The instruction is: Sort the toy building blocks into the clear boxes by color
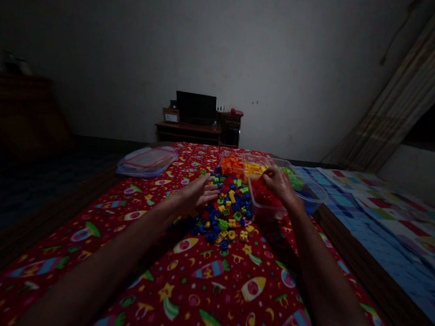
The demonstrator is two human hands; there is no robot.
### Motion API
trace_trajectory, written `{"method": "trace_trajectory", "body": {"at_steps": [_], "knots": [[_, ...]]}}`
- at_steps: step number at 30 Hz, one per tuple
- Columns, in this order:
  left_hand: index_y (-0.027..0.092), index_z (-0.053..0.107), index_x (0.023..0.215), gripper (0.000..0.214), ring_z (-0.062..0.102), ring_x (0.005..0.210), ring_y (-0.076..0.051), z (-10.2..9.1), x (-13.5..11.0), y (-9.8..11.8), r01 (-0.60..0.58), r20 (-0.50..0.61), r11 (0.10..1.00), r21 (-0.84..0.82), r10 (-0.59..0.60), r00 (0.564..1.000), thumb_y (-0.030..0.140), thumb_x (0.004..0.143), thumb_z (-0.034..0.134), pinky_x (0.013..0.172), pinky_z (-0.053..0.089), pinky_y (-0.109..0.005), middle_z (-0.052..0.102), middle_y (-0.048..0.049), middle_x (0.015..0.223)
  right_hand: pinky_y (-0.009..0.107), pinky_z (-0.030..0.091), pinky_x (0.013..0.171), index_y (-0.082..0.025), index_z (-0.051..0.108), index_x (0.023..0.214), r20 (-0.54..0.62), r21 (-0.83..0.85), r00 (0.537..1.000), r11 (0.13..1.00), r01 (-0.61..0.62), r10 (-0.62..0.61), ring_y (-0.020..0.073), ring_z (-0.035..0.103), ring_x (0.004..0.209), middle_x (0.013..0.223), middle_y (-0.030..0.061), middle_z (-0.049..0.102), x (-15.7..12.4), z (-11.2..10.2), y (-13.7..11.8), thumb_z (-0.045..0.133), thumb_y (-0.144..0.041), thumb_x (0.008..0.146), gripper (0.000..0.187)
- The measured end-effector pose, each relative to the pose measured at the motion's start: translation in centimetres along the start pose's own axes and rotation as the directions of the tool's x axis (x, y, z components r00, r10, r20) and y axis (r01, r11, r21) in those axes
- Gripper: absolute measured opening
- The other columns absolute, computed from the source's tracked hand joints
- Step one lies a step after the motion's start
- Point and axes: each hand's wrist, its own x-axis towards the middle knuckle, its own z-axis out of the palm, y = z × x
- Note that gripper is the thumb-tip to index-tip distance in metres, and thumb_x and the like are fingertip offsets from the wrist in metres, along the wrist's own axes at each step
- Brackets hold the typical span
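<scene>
A heap of small plastic pieces (227, 209) in blue, red, yellow and green lies on the red rocket-print cloth (207, 284). My left hand (198, 193) rests at the heap's left edge, fingers stretched out and open, touching the pieces. My right hand (278, 182) hovers over a clear tub of red pieces (264, 201), fingers curled downward; what they hold, if anything, is hidden. Behind stand clear tubs of orange pieces (231, 165), yellow pieces (255, 168) and green pieces (295, 179), and a tub with blue pieces (313, 198) sits to the right.
Stacked clear lids (147, 161) lie at the cloth's far left. A wooden edge (350, 251) borders a blue patterned mat (395, 224) on the right. A low desk with a dark monitor (195, 108) stands against the far wall. A striped curtain (402, 98) hangs at right.
</scene>
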Motion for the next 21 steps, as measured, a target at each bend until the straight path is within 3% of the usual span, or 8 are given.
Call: {"method": "trace_trajectory", "body": {"at_steps": [2,4,6,8,10,13,17,21], "knots": [[0.011,0.051,0.123,0.046,0.062,0.102,-0.023,-0.9,0.6,0.0,-0.107,0.018,0.978,0.178,0.105,0.994,0.04,0.089,0.045,0.09,0.05,-0.034,0.055,-0.0191,0.126,0.028,0.046,0.074,-0.015,0.069,0.097,-0.032,-0.117,0.999,0.993,0.003,-0.007,0.0193,0.062,0.08,0.088,0.0099,0.07,0.0,-0.8,0.6,0.047,-0.019,0.076,0.03],[0.013,0.06,0.114,0.045,0.06,0.105,-0.025,-2.0,1.0,0.3,-0.255,0.082,0.881,0.399,0.242,0.967,0.045,0.083,0.053,0.092,0.047,-0.037,0.061,-0.0145,0.12,0.03,0.045,0.076,-0.016,0.068,0.102,-0.062,-0.159,0.998,0.987,-0.007,-0.003,0.0204,0.062,0.082,0.09,0.0106,0.07,0.0,-1.4,0.7,0.046,-0.021,0.079,0.032],[0.015,0.065,0.105,0.045,0.059,0.106,-0.028,-3.0,1.3,0.8,-0.375,0.159,0.7,0.608,0.356,0.921,0.049,0.076,0.059,0.094,0.045,-0.039,0.067,-0.0114,0.111,0.03,0.045,0.074,-0.015,0.069,0.099,-0.084,-0.149,0.996,0.989,0.01,-0.023,0.0205,0.063,0.079,0.089,0.0117,0.07,0.0,-1.6,0.2,0.046,-0.021,0.081,0.03],[0.017,0.069,0.1,0.044,0.059,0.105,-0.03,-4.0,1.4,1.4,-0.42,0.217,0.503,0.755,0.412,0.885,0.05,0.072,0.061,0.093,0.044,-0.038,0.069,-0.0097,0.107,0.029,0.044,0.071,-0.014,0.07,0.096,-0.078,-0.105,0.995,0.993,0.058,-0.067,0.0198,0.062,0.076,0.087,0.0122,0.07,-0.1,-1.4,-0.8,0.046,-0.02,0.081,0.028],[0.018,0.07,0.098,0.041,0.06,0.105,-0.029,-5.0,1.5,1.8,-0.4,0.26,0.357,0.844,0.381,0.887,0.048,0.071,0.062,0.091,0.045,-0.034,0.069,-0.0087,0.109,0.027,0.043,0.067,-0.014,0.07,0.093,-0.021,-0.041,0.992,0.991,0.124,-0.125,0.018,0.062,0.073,0.085,0.0113,0.07,-0.5,-1.0,-2.2,0.048,-0.019,0.081,0.026],[0.021,0.07,0.099,0.041,0.059,0.107,-0.028,-7.0,1.8,2.2,-0.332,0.274,0.228,0.915,0.252,0.928,0.045,0.066,0.065,0.09,0.044,-0.03,0.067,-0.0079,0.113,0.024,0.039,0.059,-0.015,0.071,0.087,0.151,0.044,0.964,0.976,0.215,-0.219,0.0143,0.058,0.065,0.079,0.0083,0.069,-1.5,-0.1,-4.3,0.051,-0.015,0.079,0.022],[0.022,0.068,0.103,0.05,0.057,0.108,-0.028,-10.5,2.5,2.8,-0.229,0.197,0.16,0.96,0.191,0.962,0.045,0.059,0.07,0.088,0.044,-0.029,0.065,-0.0095,0.117,0.022,0.033,0.054,-0.017,0.07,0.084,0.355,0.084,0.887,0.954,0.286,-0.297,0.0126,0.054,0.061,0.074,0.0059,0.067,-3.0,0.5,-6.5,0.052,-0.007,0.072,0.024],[0.02,0.068,0.105,0.055,0.063,0.094,-0.025,-12.2,2.6,3.0,-0.189,0.182,0.149,0.971,0.058,0.982,0.046,0.056,0.071,0.074,0.047,-0.025,0.069,-0.0099,0.106,0.023,0.029,0.052,-0.015,0.069,0.081,0.431,0.065,0.83,0.93,0.362,-0.354,0.0124,0.052,0.059,0.074,0.007,0.065,-4.1,1.0,-7.7,0.051,-0.005,0.072,0.022]]}}
